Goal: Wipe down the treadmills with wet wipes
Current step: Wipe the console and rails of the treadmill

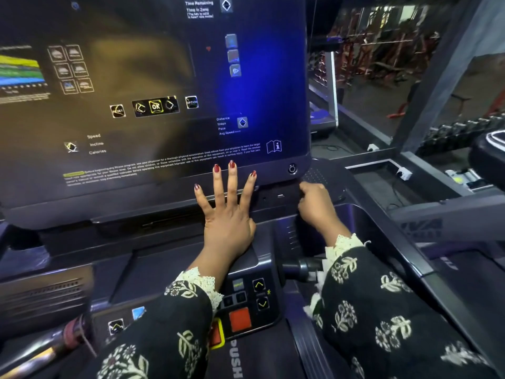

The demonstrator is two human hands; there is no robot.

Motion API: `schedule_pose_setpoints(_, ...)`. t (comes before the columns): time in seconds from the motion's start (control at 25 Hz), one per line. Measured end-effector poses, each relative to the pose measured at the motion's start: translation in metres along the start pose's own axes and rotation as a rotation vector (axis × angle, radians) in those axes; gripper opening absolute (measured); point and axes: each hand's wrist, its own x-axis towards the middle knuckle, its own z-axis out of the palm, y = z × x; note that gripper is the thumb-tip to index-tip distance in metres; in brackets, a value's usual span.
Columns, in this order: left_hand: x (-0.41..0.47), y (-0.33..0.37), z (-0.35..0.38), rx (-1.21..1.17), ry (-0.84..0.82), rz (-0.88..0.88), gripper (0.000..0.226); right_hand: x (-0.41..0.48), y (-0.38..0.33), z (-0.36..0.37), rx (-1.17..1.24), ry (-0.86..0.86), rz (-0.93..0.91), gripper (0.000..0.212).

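Observation:
The treadmill's big dark console screen (153,86) fills the upper left, with an OK button row and white warning text. My left hand (228,212) lies flat with fingers spread on the screen's lower edge, holding nothing. My right hand (317,206) is curled at the console's lower right corner, just under the power button (292,168); its fingers are hidden and no wipe shows in it. A white bit, perhaps a wipe (318,276), peeks out under my right sleeve beside the black handlebar grip (299,268).
Below my wrists sits a control panel with a red stop button (240,320), arrow keys and a "PUSH" label. A grey side rail (448,206) runs right. Dumbbell racks (459,132) and red gym machines (388,53) stand behind glass at the right.

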Motion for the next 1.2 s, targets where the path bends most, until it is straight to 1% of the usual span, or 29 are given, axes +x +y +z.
schedule_pose_setpoints(0.08, 0.0, 0.0, -0.001, -0.001, -0.009, 0.002, 0.102, -0.016, 0.013, 0.007, 0.007, 0.12, -0.124, 0.042)
schedule_pose_setpoints(0.12, 0.0, 0.0, -0.001, -0.002, -0.015, 0.0, 0.102, -0.019, 0.021, 0.009, -0.01, 0.143, -0.145, 0.043)
schedule_pose_setpoints(0.16, 0.0, 0.0, -0.002, -0.002, -0.022, -0.004, 0.102, -0.019, 0.029, 0.01, -0.038, 0.145, -0.127, 0.038)
schedule_pose_setpoints(0.24, 0.0, 0.0, -0.003, -0.008, -0.023, -0.005, 0.103, -0.015, 0.033, 0.011, -0.056, 0.115, 0.066, 0.033)
schedule_pose_setpoints(0.28, -0.001, 0.0, -0.003, -0.015, -0.019, -0.003, 0.103, -0.015, 0.029, 0.011, -0.058, 0.133, 0.124, 0.032)
schedule_pose_setpoints(0.36, -0.002, -0.001, -0.005, -0.024, -0.024, 0.002, 0.103, -0.022, 0.014, 0.019, -0.118, 0.177, 0.087, 0.031)
schedule_pose_setpoints(0.48, -0.002, 0.001, -0.008, -0.044, -0.054, 0.0, 0.103, -0.035, 0.011, 0.016, -0.204, 0.157, -0.08, 0.044)
schedule_pose_setpoints(0.52, -0.002, 0.003, -0.01, -0.065, -0.052, -0.009, 0.101, -0.034, 0.017, 0.009, -0.25, 0.163, -0.102, 0.045)
schedule_pose_setpoints(0.56, 0.0, 0.004, -0.011, -0.101, -0.033, -0.015, 0.097, -0.034, 0.022, 0.001, -0.261, 0.185, -0.072, 0.041)
schedule_pose_setpoints(0.6, 0.001, 0.006, -0.013, -0.146, 0.002, -0.009, 0.089, -0.031, 0.025, -0.008, -0.22, 0.211, -0.019, 0.033)
schedule_pose_setpoints(0.68, 0.004, 0.011, -0.016, -0.246, 0.092, 0.077, 0.068, -0.029, 0.027, -0.019, 0.015, 0.271, 0.116, 0.018)
schedule_pose_setpoints(0.76, 0.008, 0.019, -0.022, -0.37, 0.122, 0.202, 0.05, -0.034, 0.02, -0.021, 0.415, 0.274, 0.278, 0.01)
schedule_pose_setpoints(0.8, 0.012, 0.026, -0.026, -0.438, 0.097, 0.247, 0.045, -0.038, 0.016, -0.021, 0.633, 0.277, 0.359, 0.011)
schedule_pose_setpoints(0.84, 0.015, 0.033, -0.03, -0.502, 0.049, 0.273, 0.041, -0.042, 0.011, -0.022, 0.824, 0.3, 0.416, 0.015)
schedule_pose_setpoints(0.88, 0.018, 0.041, -0.034, -0.563, -0.018, 0.287, 0.038, -0.045, 0.007, -0.024, 0.964, 0.342, 0.461, 0.018)
schedule_pose_setpoints(0.96, 0.022, 0.055, -0.036, -0.679, -0.195, 0.282, 0.032, -0.051, 0.003, -0.027, 1.151, 0.397, 0.518, 0.018)
schedule_pose_setpoints(1.0, 0.023, 0.059, -0.036, -0.709, -0.268, 0.275, 0.032, -0.053, 0.002, -0.026, 1.194, 0.398, 0.54, 0.015)
schedule_pose_setpoints(1.04, 0.023, 0.061, -0.035, -0.699, -0.287, 0.269, 0.032, -0.055, 0.002, -0.026, 1.208, 0.385, 0.558, 0.01)
schedule_pose_setpoints(1.08, 0.023, 0.061, -0.033, -0.658, -0.277, 0.272, 0.032, -0.058, 0.005, -0.026, 1.16, 0.385, 0.57, 0.004)
schedule_pose_setpoints(1.12, 0.023, 0.061, -0.031, -0.616, -0.258, 0.278, 0.033, -0.058, 0.012, -0.026, 1.025, 0.402, 0.59, 0.014)
schedule_pose_setpoints(1.16, 0.023, 0.059, -0.03, -0.58, -0.245, 0.281, 0.033, -0.059, 0.019, -0.028, 0.801, 0.414, 0.594, 0.023)
schedule_pose_setpoints(1.2, 0.024, 0.059, -0.03, -0.555, -0.232, 0.28, 0.033, -0.058, 0.024, -0.033, 0.549, 0.432, 0.564, 0.025)
